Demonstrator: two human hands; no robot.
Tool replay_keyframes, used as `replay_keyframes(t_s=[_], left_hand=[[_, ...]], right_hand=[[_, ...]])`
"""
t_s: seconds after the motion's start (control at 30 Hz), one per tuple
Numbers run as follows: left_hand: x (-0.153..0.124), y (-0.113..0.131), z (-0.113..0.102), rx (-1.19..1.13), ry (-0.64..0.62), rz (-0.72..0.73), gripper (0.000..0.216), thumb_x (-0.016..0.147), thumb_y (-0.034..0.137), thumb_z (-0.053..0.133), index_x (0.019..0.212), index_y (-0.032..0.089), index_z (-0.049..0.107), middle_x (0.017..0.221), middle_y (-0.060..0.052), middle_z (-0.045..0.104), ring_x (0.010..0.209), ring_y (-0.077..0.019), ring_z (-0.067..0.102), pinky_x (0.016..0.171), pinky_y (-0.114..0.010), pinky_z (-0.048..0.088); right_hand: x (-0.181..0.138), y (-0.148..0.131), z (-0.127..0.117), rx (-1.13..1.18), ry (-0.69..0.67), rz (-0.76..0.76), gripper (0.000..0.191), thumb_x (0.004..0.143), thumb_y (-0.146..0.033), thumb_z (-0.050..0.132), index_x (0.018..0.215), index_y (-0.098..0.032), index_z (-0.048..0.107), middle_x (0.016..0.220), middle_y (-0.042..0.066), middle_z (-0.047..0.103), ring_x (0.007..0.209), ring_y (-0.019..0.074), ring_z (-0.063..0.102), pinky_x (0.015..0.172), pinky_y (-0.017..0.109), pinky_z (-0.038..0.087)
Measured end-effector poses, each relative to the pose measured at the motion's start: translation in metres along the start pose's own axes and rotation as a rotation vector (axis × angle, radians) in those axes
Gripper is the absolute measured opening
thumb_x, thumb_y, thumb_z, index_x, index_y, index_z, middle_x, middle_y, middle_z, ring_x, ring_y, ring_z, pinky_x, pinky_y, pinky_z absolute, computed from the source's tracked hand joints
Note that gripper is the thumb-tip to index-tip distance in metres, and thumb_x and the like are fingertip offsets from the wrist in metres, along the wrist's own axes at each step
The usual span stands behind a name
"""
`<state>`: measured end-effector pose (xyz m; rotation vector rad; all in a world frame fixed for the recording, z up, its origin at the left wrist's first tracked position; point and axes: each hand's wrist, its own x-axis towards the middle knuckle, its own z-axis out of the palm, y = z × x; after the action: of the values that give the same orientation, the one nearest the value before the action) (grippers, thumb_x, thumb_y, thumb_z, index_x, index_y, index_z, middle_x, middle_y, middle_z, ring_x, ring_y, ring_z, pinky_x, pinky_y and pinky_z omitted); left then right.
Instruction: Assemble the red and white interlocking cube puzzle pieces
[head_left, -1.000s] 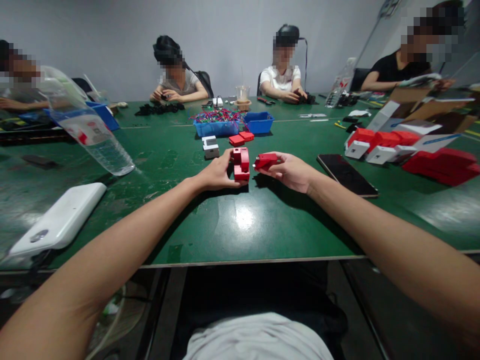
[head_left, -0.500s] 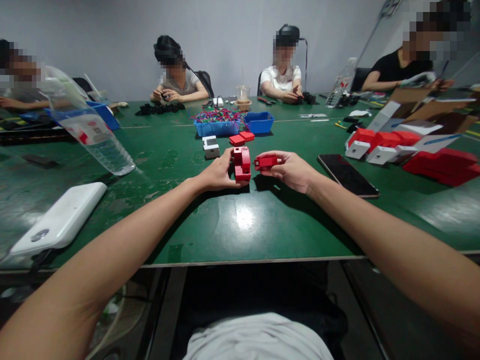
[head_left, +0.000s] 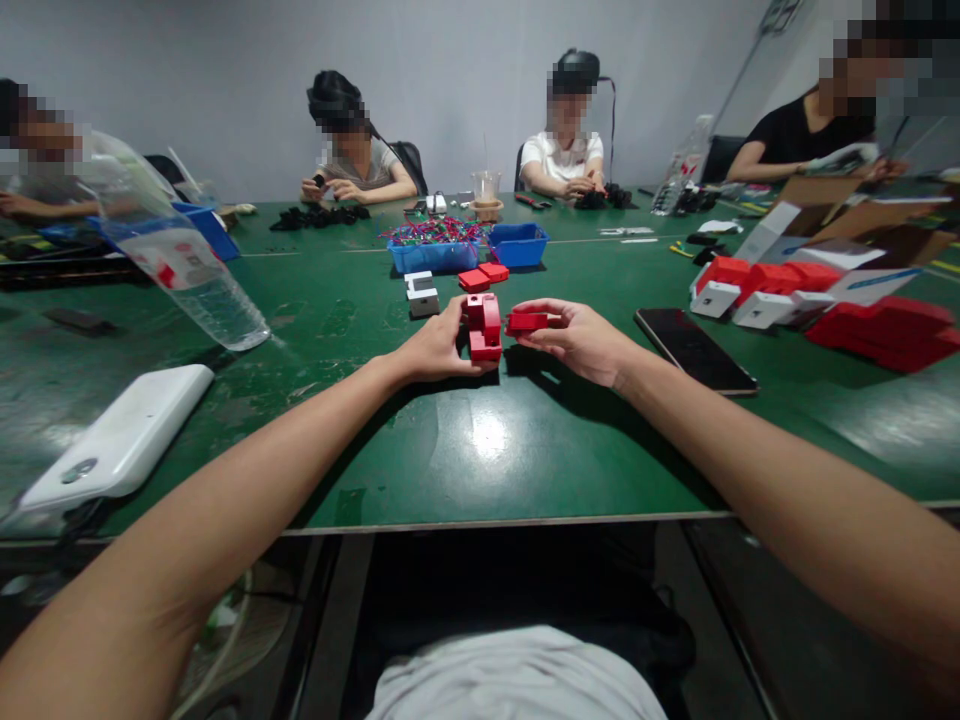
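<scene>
My left hand is closed around a red notched plastic block, which stands upright at the middle of the green table. Just right of it, my right hand pinches a smaller red plastic piece between thumb and fingers. A narrow gap separates the two red parts. Beyond my left hand sit two grey-white plastic blocks. Flat red pieces lie just past the hands.
A blue bin of coloured wires stands beside another blue bin. A phone and red-and-white parts are on the right. Left are a tilted plastic bottle and a white power bank. Several people sit around the table.
My right hand has shifted slightly left, bringing the small red piece closer to the red block and turning it a little. My left hand has stayed in place.
</scene>
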<state>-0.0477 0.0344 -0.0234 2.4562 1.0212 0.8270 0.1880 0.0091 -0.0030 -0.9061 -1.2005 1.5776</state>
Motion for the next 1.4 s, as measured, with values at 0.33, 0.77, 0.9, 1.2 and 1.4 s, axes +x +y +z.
replay_keyframes(t_s=[0.33,0.77,0.9,1.2,1.4], left_hand=[[0.0,0.002,0.0,0.033,-0.004,-0.024,0.095,0.063,0.05,0.08,0.139,0.015,0.034,0.138,-0.02,0.053,0.126,-0.0353,0.056,0.108,-0.051,0.045],[0.0,0.002,-0.001,0.024,-0.011,-0.026,0.095,0.062,0.048,0.081,0.139,0.017,0.033,0.136,-0.019,0.053,0.125,-0.0356,0.056,0.106,-0.052,0.046],[0.0,0.002,-0.001,0.026,-0.015,-0.033,0.095,0.061,0.046,0.081,0.139,0.016,0.033,0.137,-0.019,0.053,0.126,-0.0359,0.056,0.107,-0.051,0.046],[0.0,0.001,0.0,0.03,-0.005,-0.028,0.096,0.061,0.049,0.081,0.138,0.016,0.034,0.136,-0.019,0.054,0.123,-0.0357,0.058,0.104,-0.05,0.047],[0.0,0.002,-0.001,0.027,-0.009,-0.032,0.098,0.062,0.05,0.08,0.141,0.016,0.032,0.139,-0.019,0.051,0.127,-0.0353,0.056,0.108,-0.05,0.045]], right_hand=[[-0.002,-0.005,0.005,0.07,-0.002,0.005,0.035,0.066,0.01,0.053,0.084,-0.017,0.065,0.085,0.0,0.073,0.082,0.0137,0.073,0.1,0.036,0.057],[-0.006,-0.013,0.013,0.155,0.062,0.091,0.041,0.063,0.009,0.042,0.092,-0.015,0.057,0.083,0.009,0.074,0.079,0.0197,0.077,0.086,0.034,0.063],[-0.007,-0.015,0.015,0.148,0.066,0.103,0.042,0.065,0.011,0.04,0.092,-0.017,0.055,0.085,0.009,0.074,0.079,0.0176,0.077,0.08,0.029,0.064],[-0.008,-0.015,0.014,0.143,0.089,0.099,0.042,0.061,0.009,0.043,0.09,-0.017,0.06,0.086,0.005,0.073,0.081,0.0164,0.074,0.091,0.032,0.062],[-0.009,-0.016,0.014,0.127,0.114,0.12,0.043,0.058,0.01,0.047,0.089,-0.015,0.062,0.088,0.006,0.07,0.084,0.0156,0.073,0.097,0.029,0.058]])
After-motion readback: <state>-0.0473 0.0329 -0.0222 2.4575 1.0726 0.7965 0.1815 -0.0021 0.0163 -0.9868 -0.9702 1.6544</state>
